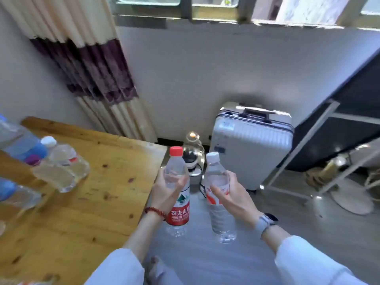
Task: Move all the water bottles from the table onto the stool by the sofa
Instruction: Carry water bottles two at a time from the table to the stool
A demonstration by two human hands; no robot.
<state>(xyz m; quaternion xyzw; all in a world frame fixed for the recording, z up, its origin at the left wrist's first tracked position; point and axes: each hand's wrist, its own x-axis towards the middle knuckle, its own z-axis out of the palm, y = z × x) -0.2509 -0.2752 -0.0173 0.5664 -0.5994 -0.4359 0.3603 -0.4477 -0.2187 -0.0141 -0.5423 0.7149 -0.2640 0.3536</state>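
Note:
My left hand (167, 192) grips a red-capped, red-labelled water bottle (178, 210) upright, just right of the wooden table (98, 182) and over the floor. My right hand (234, 194) grips a white-capped bottle with an orange label (221, 214), also upright, beside the first. On the table's left side stand a clear white-capped bottle (61, 165), a blue-labelled bottle (22, 145) and another blurred bottle (14, 194) at the frame's edge. No stool or sofa is in view.
A silver suitcase (253, 145) stands against the far wall, with a small appliance (193, 159) and its cable on the floor beside it. A metal-framed rack (320, 145) and a fan base (351, 198) sit at the right. A curtain (92, 64) hangs behind the table.

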